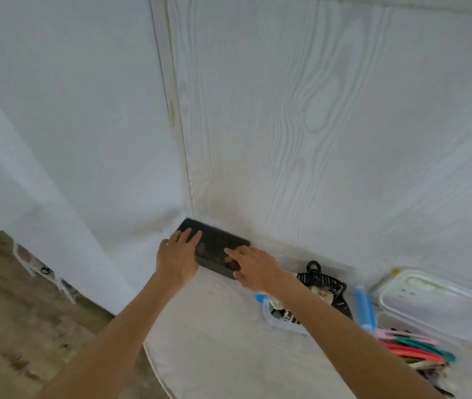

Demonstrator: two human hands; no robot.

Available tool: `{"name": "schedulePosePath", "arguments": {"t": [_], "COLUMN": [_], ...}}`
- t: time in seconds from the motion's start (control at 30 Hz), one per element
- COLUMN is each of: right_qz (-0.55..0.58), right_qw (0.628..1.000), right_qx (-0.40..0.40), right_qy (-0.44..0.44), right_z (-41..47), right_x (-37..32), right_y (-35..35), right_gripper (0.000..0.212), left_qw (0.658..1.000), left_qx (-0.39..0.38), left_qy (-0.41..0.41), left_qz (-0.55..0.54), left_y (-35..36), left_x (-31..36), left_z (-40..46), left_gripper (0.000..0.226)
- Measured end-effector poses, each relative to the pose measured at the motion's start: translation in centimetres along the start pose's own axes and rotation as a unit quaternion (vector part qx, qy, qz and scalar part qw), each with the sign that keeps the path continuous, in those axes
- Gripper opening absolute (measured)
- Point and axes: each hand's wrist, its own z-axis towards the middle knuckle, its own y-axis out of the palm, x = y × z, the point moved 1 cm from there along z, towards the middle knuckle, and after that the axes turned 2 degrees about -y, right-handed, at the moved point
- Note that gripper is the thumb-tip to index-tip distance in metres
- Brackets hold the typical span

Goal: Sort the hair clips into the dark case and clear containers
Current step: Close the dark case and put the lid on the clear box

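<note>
At the far corner of the desk (223, 326), against the wall, sits the dark case (214, 246). Left hand (178, 256) lies on its left end, fingers straight and flat on the lid. Right hand (253, 266) rests on its right end, fingers extended, nothing pinched. Clear container (283, 322) with blue clasps, near the right forearm, holds dark hair clips (322, 280). Coloured clips (413, 345) lie heaped at the right edge; a lidded clear container (430, 298) sits behind them
</note>
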Motion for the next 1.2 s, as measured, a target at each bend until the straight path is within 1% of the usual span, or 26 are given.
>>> {"name": "schedulePosePath", "arguments": {"t": [0.07, 0.13, 0.2, 0.27, 0.33, 0.4, 0.47, 0.53, 0.57, 0.6, 0.67, 0.7, 0.73, 0.77, 0.8, 0.83, 0.87, 0.9, 0.93, 0.97, 1.0, 1.07, 1.1, 1.13, 1.17, 1.2], "right_qz": [0.083, 0.139, 0.162, 0.177, 0.194, 0.235, 0.304, 0.361, 0.372, 0.365, 0.324, 0.299, 0.275, 0.26, 0.252, 0.251, 0.254, 0.25, 0.241, 0.233, 0.244, 0.303, 0.323, 0.319, 0.301, 0.294], "right_qw": [0.995, 0.982, 0.968, 0.948, 0.919, 0.883, 0.828, 0.768, 0.739, 0.713, 0.672, 0.662, 0.664, 0.672, 0.686, 0.699, 0.716, 0.739, 0.761, 0.784, 0.798, 0.803, 0.791, 0.773, 0.751, 0.726], "right_qx": [0.057, 0.126, 0.186, 0.245, 0.296, 0.316, 0.345, 0.365, 0.37, 0.373, 0.37, 0.35, 0.312, 0.255, 0.185, 0.112, 0.052, 0.01, -0.01, -0.01, 0.007, 0.054, 0.084, 0.123, 0.147, 0.137], "right_qy": [-0.001, 0.014, 0.049, 0.102, 0.174, 0.255, 0.321, 0.383, 0.423, 0.467, 0.554, 0.591, 0.621, 0.644, 0.657, 0.66, 0.648, 0.626, 0.602, 0.575, 0.551, 0.511, 0.512, 0.534, 0.569, 0.607], "right_z": [-3.3, -8.4, -13.4, -18.9, -23.8, -27.6, -30.9, -33.0, -34.2, -35.4, -38.3, -40.0, -41.5, -42.8, -43.9, -45.0, -45.8, -46.4, -47.2, -47.5, -47.9, -48.8, -49.6, -50.3, -51.0, -51.6], "right_x": [1.1, 3.4, 5.9, 8.9, 12.2, 14.9, 17.7, 19.9, 21.0, 22.1, 23.9, 24.7, 25.2, 25.5, 25.7, 25.7, 25.4, 25.0, 24.7, 24.4, 24.3, 24.3, 24.4, 24.6, 24.8, 24.9], "right_y": [-1.2, -2.0, -2.2, -2.0, -1.2, 0.0, 1.3, 2.2, 2.8, 3.5, 5.3, 6.4, 7.4, 8.6, 9.8, 11.0, 12.0, 12.9, 13.7, 14.1, 14.1, 13.8, 13.8, 13.9, 14.2, 14.5], "right_gripper": [0.047, 0.037, 0.03, 0.026, 0.023, 0.021, 0.025, 0.024, 0.022, 0.022, 0.03, 0.038, 0.047, 0.058, 0.067, 0.072, 0.072, 0.07, 0.066, 0.061, 0.054, 0.04, 0.038, 0.039, 0.044, 0.055], "left_qw": [0.996, 0.986, 0.971, 0.951, 0.941, 0.935, 0.933, 0.936, 0.936, 0.933, 0.906, 0.893, 0.887, 0.886, 0.884, 0.877, 0.863, 0.843, 0.825, 0.813, 0.808, 0.813, 0.819, 0.821, 0.817, 0.804], "left_qx": [0.067, 0.095, 0.083, 0.04, 0.008, -0.019, -0.059, -0.074, -0.058, -0.022, 0.075, 0.095, 0.091, 0.054, -0.005, -0.081, -0.159, -0.242, -0.325, -0.387, -0.425, -0.446, -0.44, -0.428, -0.42, -0.419], "left_qy": [0.018, 0.047, 0.078, 0.116, 0.148, 0.164, 0.169, 0.162, 0.163, 0.171, 0.218, 0.248, 0.277, 0.302, 0.321, 0.329, 0.322, 0.293, 0.247, 0.185, 0.132, 0.063, 0.04, 0.017, -0.006, -0.028], "left_qz": [-0.059, -0.133, -0.21, -0.283, -0.305, -0.313, -0.311, -0.305, -0.306, -0.315, -0.355, -0.363, -0.358, -0.348, -0.34, -0.339, -0.357, -0.38, -0.392, -0.394, -0.386, -0.368, -0.367, -0.377, -0.396, -0.421], "left_y": [-0.9, -1.6, -2.0, -2.2, -2.2, -1.8, -1.2, -0.6, -0.5, -0.4, -0.5, -0.3, 0.0, 0.7, 1.7, 2.9, 4.0, 5.2, 6.5, 7.8, 9.1, 11.5, 12.5, 13.1, 13.6, 13.9], "left_x": [2.2, 5.8, 9.6, 14.2, 18.7, 22.5, 26.3, 28.9, 30.1, 31.2, 33.6, 35.3, 36.9, 38.6, 40.3, 42.3, 44.1, 45.8, 47.8, 49.1, 50.2, 51.7, 52.3, 52.5, 52.8, 52.9], "left_z": [-1.3, -2.5, -3.5, -4.5, -5.3, -5.6, -5.8, -6.1, -6.5, -7.1, -8.8, -9.9, -11.0, -11.8, -12.6, -13.5, -14.3, -15.2, -16.3, -17.3, -18.1, -19.3, -19.8, -20.0, -20.2, -20.4], "left_gripper": [0.057, 0.048, 0.041, 0.039, 0.037, 0.036, 0.039, 0.042, 0.043, 0.041, 0.026, 0.018, 0.014, 0.014, 0.016, 0.02, 0.025, 0.031, 0.035, 0.037, 0.038, 0.037, 0.038, 0.039, 0.041, 0.042]}}
